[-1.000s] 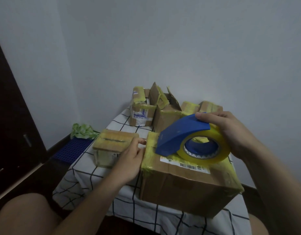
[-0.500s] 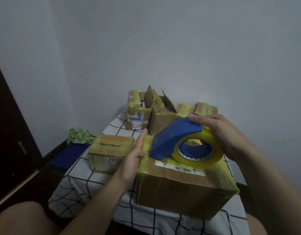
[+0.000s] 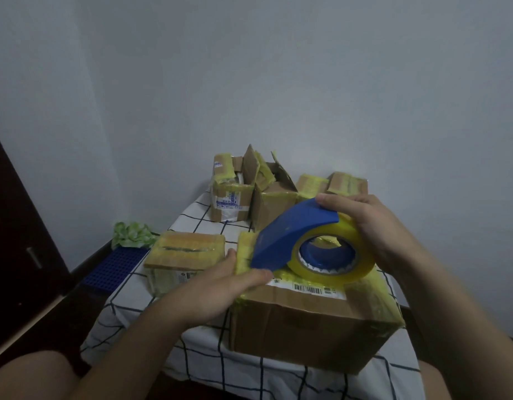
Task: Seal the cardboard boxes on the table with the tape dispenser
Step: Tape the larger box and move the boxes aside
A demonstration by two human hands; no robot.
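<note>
Your right hand (image 3: 373,226) grips the tape dispenser (image 3: 290,238), fingers curled over its blue hood and palm wrapped against the yellow tape roll (image 3: 362,269), so that hand is closed firmly on the tool. The dispenser sits on top of the large box (image 3: 301,330), its nose pointing toward the box's left top edge and the roll resting on the lid. Your left hand (image 3: 220,287) braces that same left edge: the thumb lies flat on the yellow-taped top just under the dispenser's nose, and the fingers run straight up the box's left face, pressing rather than curling round anything. On the top of the large box, along its near edge, a white label (image 3: 316,289) carries a barcode and small print too fine to read. Just left of the large box stands a small flat box (image 3: 186,252) wrapped in yellow tape, with a pale sticker on its front that is also illegible. Behind the large box are more taped boxes, one with raised flaps (image 3: 274,197), and beside it one bearing a white label with blue print (image 3: 229,199) that cannot be made out. All rest on a white cloth with dark checks (image 3: 191,356). Further left of the large box, off the table, lie a blue grid panel (image 3: 113,267) and something crumpled and green (image 3: 131,238).
</note>
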